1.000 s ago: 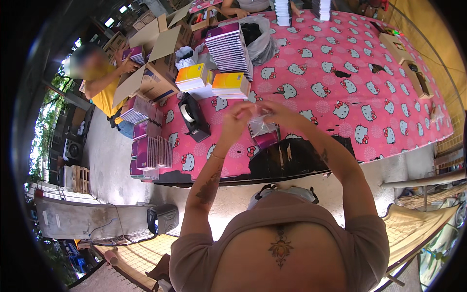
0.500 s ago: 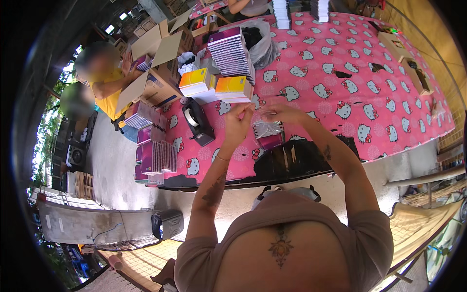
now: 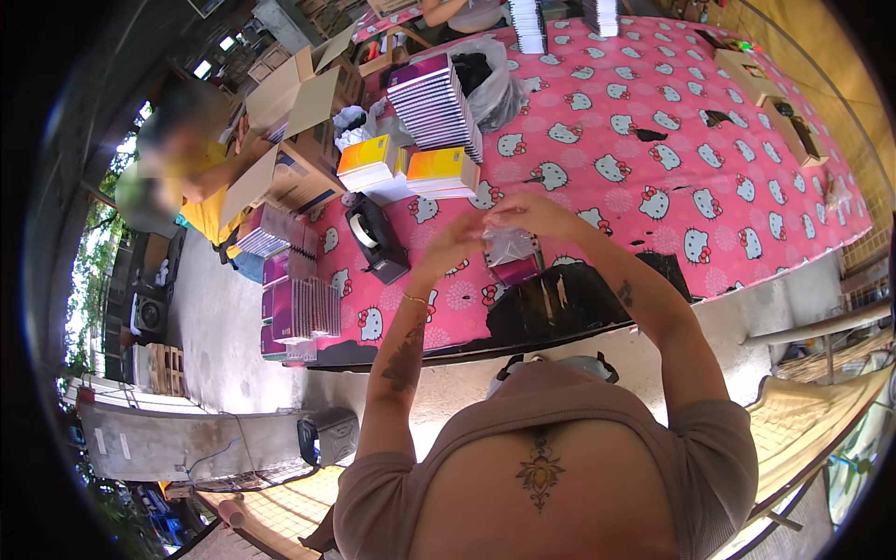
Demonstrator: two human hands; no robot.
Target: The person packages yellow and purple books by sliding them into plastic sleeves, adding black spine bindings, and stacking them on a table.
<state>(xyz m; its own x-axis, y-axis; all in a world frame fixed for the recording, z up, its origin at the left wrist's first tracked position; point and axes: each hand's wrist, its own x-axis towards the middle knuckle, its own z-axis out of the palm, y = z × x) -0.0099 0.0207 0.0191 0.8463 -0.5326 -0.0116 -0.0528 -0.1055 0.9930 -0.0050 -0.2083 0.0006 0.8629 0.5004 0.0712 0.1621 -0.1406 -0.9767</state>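
Pink cloth (image 3: 621, 201), patterned with white cat faces, red bows and paler bursts, covers the table (image 3: 597, 303), which shows black along its near edge. There a purple notebook (image 3: 518, 272) lies under a clear, whitish bag (image 3: 509, 245). Toward the left edge, a black dispenser (image 3: 383, 257); beyond it, yellow-orange pads (image 3: 439, 177) with white sides. Purple books (image 3: 285, 313) line the left edge. Brown boxes (image 3: 793, 131) sit by the right edge.
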